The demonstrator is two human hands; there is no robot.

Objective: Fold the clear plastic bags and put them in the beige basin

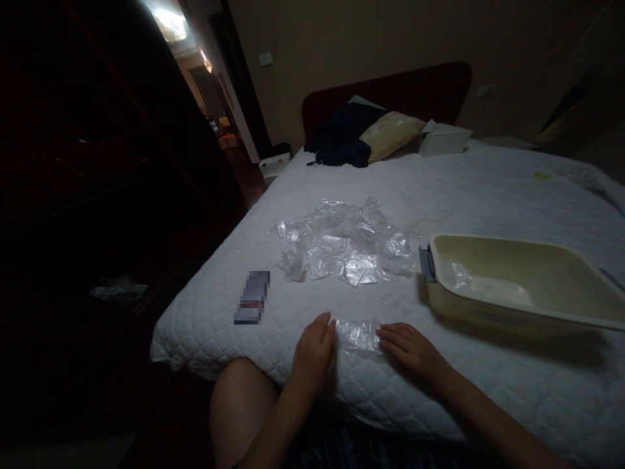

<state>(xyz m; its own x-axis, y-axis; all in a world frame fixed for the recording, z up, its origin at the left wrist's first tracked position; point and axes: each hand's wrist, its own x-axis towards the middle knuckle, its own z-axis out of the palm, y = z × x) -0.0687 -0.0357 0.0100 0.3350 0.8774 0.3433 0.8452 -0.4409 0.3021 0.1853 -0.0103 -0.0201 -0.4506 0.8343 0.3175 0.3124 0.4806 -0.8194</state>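
A clear, crinkled plastic bag (358, 335) lies folded into a narrow strip on the white quilted bed, close to its front edge. My left hand (314, 348) is at the strip's left end, its fingers bent together around that edge, with thumb and fingertips close to each other. At the right end, my right hand (406, 346) rests with its fingers stretched out flat over the plastic. Just beyond both hands spreads a loose heap of clear plastic bags (342, 242), rumpled and shiny.
On the right stands a cream plastic bin (517, 277) with a grey latch. A blurred-out phone-like object (252, 298) lies left of the heap. Dark clothing (342, 133), a yellowish pillow (390, 135) and a white box (445, 140) sit by the headboard (390, 88).
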